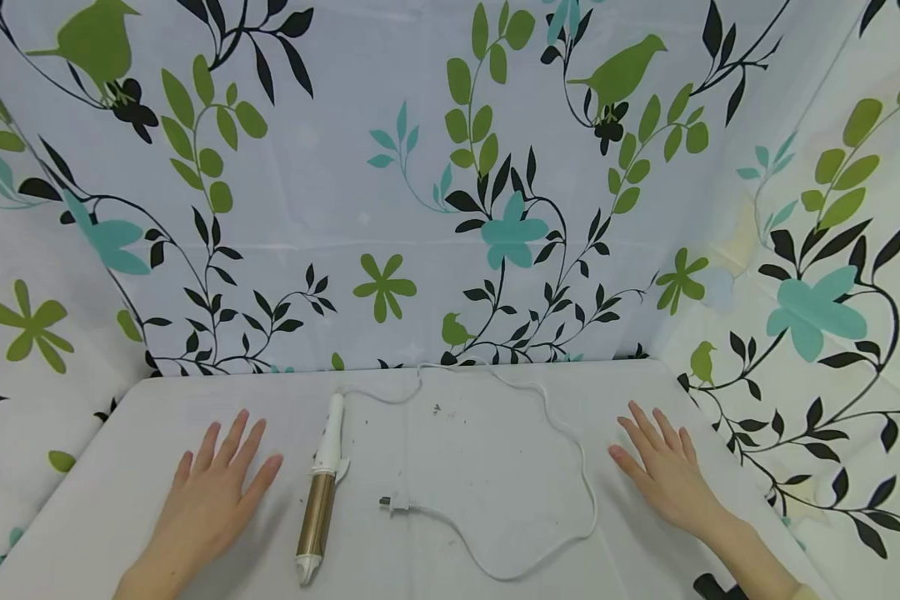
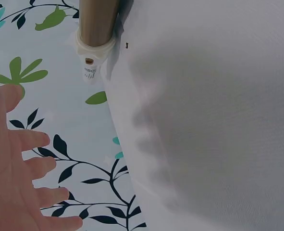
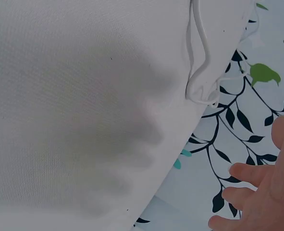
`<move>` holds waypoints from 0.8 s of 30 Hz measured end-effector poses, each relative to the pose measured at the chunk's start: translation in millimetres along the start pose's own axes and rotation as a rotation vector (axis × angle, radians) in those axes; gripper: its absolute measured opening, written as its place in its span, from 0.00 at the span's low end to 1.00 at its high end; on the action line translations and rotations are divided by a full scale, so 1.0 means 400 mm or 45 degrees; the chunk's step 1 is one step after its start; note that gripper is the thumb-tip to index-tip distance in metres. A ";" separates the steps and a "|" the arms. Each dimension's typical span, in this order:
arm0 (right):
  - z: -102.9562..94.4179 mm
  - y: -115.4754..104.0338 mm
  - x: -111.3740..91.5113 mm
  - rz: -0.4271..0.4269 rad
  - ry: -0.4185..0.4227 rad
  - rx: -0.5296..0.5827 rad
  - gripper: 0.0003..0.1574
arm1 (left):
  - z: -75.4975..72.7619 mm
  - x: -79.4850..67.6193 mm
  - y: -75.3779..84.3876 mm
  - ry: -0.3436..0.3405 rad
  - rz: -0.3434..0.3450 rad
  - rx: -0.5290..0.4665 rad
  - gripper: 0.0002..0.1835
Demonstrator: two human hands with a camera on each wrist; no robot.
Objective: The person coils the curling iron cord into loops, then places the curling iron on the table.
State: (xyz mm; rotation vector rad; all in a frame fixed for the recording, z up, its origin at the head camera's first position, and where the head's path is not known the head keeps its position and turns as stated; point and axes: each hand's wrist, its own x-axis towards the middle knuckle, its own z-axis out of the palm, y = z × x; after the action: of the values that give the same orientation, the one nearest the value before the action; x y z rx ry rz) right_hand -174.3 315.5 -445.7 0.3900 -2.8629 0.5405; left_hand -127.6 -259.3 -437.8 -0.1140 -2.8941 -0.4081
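Observation:
A white and gold curling iron (image 1: 319,508) lies lengthwise on the white table, left of the middle. Its white cord (image 1: 587,475) loops from the far end round to the right, and the plug (image 1: 397,503) rests near the centre. Left of the iron, my left hand (image 1: 213,492) is held palm down with fingers spread, apart from it. My right hand (image 1: 667,475) is similarly spread near the right edge, beyond the cord loop. Both hands hold nothing. In the left wrist view, the iron's gold part (image 2: 98,24) ends in a white tip with small markings.
A patterned cloth (image 1: 307,167) with leaves, birds and flowers hangs behind and at both sides of the white table (image 1: 487,467). Small dark specks (image 1: 437,409) dot the tabletop. Part of a black object (image 1: 708,586) shows at the bottom right, beside the right forearm.

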 end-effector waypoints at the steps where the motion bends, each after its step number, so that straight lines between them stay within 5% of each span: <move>1: -0.001 -0.001 0.001 0.002 0.004 0.000 0.38 | 0.000 0.001 0.001 0.003 0.001 -0.001 0.38; 24: 0.018 -0.017 0.011 -0.010 0.051 0.028 0.34 | 0.017 -0.002 0.032 0.002 0.008 -0.058 0.39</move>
State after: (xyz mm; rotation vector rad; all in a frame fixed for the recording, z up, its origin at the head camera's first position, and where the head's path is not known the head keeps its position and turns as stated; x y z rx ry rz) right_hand -177.4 305.6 -448.9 0.3899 -2.8181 0.5725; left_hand -127.0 -245.1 -440.8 -0.1304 -2.8828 -0.4733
